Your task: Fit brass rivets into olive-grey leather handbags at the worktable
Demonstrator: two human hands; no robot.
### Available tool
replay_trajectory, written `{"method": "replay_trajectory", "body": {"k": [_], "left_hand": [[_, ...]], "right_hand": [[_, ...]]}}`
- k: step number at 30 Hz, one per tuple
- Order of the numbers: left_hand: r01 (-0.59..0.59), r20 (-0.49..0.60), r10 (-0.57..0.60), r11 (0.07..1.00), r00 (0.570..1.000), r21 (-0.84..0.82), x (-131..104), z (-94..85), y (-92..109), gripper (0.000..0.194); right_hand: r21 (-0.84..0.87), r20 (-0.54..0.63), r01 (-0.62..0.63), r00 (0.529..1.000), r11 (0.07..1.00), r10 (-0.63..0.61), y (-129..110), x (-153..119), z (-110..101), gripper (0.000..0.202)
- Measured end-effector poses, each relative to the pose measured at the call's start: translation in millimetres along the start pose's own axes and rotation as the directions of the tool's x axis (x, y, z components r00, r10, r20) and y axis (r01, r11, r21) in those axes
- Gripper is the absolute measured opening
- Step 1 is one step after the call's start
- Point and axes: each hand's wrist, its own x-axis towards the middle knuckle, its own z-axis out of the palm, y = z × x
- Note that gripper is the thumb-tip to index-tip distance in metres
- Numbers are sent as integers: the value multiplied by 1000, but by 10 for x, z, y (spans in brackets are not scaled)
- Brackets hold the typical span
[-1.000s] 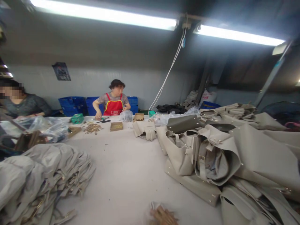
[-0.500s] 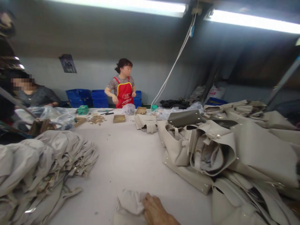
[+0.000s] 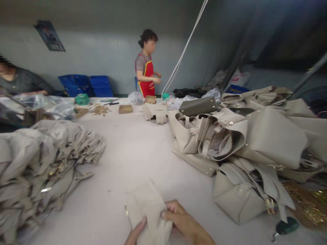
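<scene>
A folded piece of light beige cloth (image 3: 148, 207) is held low at the front of the white table, with a small gold-coloured metal bit on its left edge. My right hand (image 3: 182, 217) pinches its right side between thumb and fingers. At the lower left of the cloth, the thumb of my left hand (image 3: 137, 232) presses on its surface; the other fingers are hidden beneath or out of frame.
Beige fabric pieces (image 3: 63, 146) are heaped at the left. Beige bags (image 3: 217, 136) pile up along the right, near gold metal parts (image 3: 306, 204) and a green-handled tool (image 3: 287, 225). Across the table (image 3: 127, 146) stands a person in a red apron (image 3: 148, 76).
My left hand has come into view and grips the cloth, which is now raised and more spread out. The camera view has tilted down. The person in the apron has turned.
</scene>
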Motion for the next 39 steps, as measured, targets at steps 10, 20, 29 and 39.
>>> {"method": "replay_trajectory", "body": {"k": [10,20,29,39], "left_hand": [[-21,20,26,974,999,-226,296,-210,108,47],[-154,-72,137,917,988,-369,229,-487,150,63],[-154,-78,133,879,988,-452,-149,-855,409,48],[-283,-128,254,894,959,-348,-413,-1537,668,63]], "right_hand": [[-244,-278,131,940,961,-199,131,251,-52,43],[-740,-10,382,817,554,-577,440,389,1327,36],[-334,-13,298,947,894,-321,199,408,1446,28],[-155,304,25,952,988,23,94,434,1804,54]]}}
